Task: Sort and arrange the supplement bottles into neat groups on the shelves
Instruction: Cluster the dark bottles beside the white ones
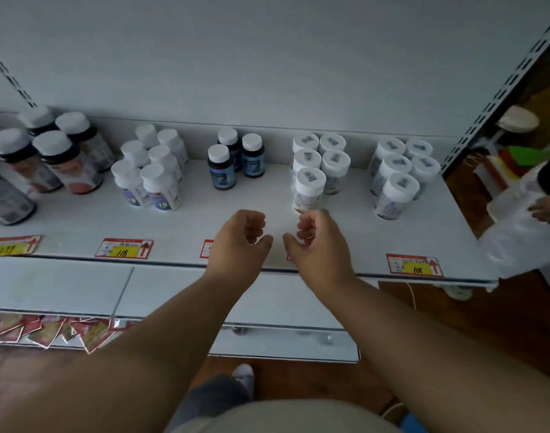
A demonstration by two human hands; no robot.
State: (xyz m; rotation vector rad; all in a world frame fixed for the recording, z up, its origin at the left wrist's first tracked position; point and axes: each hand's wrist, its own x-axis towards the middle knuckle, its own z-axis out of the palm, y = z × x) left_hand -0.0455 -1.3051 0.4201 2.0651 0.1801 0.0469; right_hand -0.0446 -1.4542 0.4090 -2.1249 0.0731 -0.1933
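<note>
Shelf [205,220], flat, matte white, spans the frame's middle; cylindrical supplement bottles stand on it in five clusters: large dark bottles [53,157] with white caps at far left; small white bottles [151,170] left of centre; three dark blue-labelled bottles [236,159] at centre; white bottles with printed lids [319,164] right of centre; a similar white group [398,175] at right. Left hand [241,237] and right hand [314,237] hover low at centre, near the shelf's front edge, fingers loosely curled, holding nothing. Rectangular red-and-yellow price tags [123,248] line the front edge.
</note>
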